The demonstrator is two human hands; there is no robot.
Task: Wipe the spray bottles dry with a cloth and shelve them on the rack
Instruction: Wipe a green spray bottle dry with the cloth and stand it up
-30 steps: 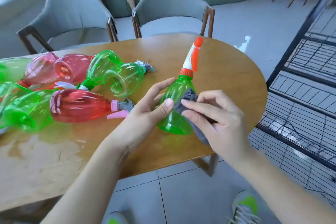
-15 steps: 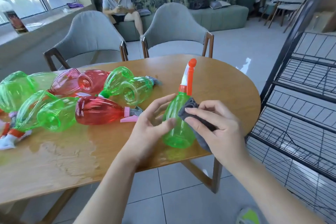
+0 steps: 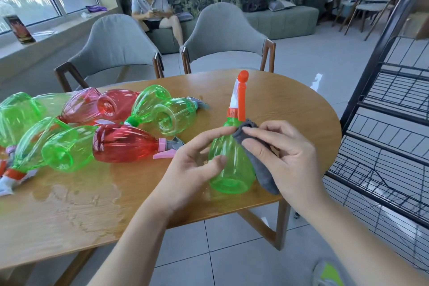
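Fallen bottles [image 3: 97,132] are crowding the table's [image 3: 290,109] left half; its right end is lying bare toward the rack [image 3: 390,104]; chairs [image 3: 222,39] are blocking the far edge.

Held item: clear green plastic spray bottle with orange trigger head [image 3: 228,165], upright near the front edge of the oval wooden table [image 3: 290,109].
Left hand [image 3: 193,165]: fingers against the bottle's left side.
Right hand [image 3: 285,158]: presses a folded grey cloth [image 3: 261,167] to the bottle's right shoulder.
Table, left: heap of red and green bottles lying down [image 3: 99,130]; wet patch [image 3: 76,195] in front.
Right: black wire rack [image 3: 390,109].
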